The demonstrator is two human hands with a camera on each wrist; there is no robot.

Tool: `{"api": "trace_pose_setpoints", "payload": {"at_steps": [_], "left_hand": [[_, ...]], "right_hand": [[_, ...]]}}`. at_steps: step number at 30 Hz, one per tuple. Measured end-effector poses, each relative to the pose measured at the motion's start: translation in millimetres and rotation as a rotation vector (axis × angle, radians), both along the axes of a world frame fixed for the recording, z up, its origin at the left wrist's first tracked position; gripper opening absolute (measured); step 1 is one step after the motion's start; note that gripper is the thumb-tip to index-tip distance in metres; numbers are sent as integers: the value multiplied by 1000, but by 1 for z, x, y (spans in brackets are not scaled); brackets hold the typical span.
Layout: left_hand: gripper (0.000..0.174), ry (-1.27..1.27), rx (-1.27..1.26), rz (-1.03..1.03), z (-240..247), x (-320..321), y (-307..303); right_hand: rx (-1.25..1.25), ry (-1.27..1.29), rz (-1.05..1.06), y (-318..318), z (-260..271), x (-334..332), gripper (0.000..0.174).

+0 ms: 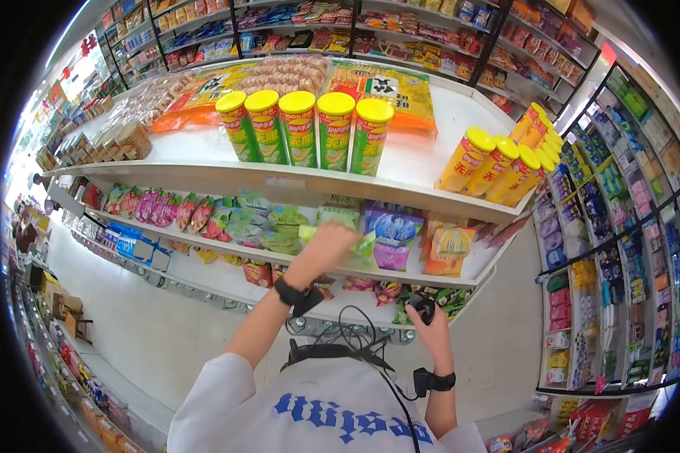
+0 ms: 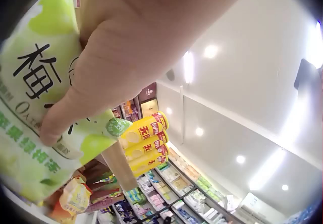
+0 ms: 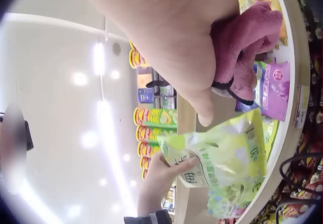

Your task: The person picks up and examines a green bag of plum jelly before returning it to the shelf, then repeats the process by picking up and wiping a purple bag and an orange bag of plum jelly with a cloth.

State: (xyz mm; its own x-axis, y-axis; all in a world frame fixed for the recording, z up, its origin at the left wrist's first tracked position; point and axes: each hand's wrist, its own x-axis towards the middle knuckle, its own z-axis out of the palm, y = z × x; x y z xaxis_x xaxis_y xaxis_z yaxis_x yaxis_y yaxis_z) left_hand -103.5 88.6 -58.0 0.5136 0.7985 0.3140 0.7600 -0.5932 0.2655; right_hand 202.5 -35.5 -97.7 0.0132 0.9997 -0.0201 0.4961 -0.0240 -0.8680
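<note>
Green pouch [image 2: 31,100] sits mid-frame in head view, off the lower shelf's [image 1: 444,281] surface, gripped by the left hand [image 1: 329,245], thumb pressed on its printed face, fingers mostly hidden. Purple bag [image 1: 393,235] just right of it, orange bag [image 1: 450,251] further right. Green canisters [image 1: 335,134] in a row above, yellow canisters [image 1: 499,170] upper right. Right hand [image 1: 433,332], lower right of centre, curled round a pink cloth [image 3: 245,45] with dark edging; full finger wrap can't be seen.
</note>
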Motion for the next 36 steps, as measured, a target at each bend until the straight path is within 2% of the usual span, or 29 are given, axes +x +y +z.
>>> {"api": "trace_pose_setpoints", "payload": {"at_steps": [4,7,13,16,19,22,25,28,29,30,36], "left_hand": [[35,231,-6,79,-28,4,45],[37,269,-12,46,-48,1,76],[46,383,-147,55,-96,-3,120],[56,408,-363,76,-124,-14,141],[65,268,-362,118,-125,-11,144],[62,184,-357,134,-133,-9,158],[78,398,-552,163,-138,-9,179],[90,368,-648,116,-136,-11,185],[93,266,-447,104,-151,-10,187],[93,206,-373,92,-154,-12,187],[94,145,-437,196,-159,-26,213]], "right_hand": [[-33,194,-26,-14,-33,21,32],[-51,281,-63,-18,-23,19,31],[-3,251,-95,-24,-13,26,30],[-23,209,-111,-29,-22,37,31],[-67,294,-200,-37,-16,35,31],[-124,240,-213,-42,-14,41,32],[-71,286,-212,-48,-33,47,29],[-89,245,-239,-57,-29,50,29],[-105,262,-279,-61,-29,51,29],[-127,280,-312,-66,-30,52,29],[-177,264,-380,-78,-32,55,33]]}}
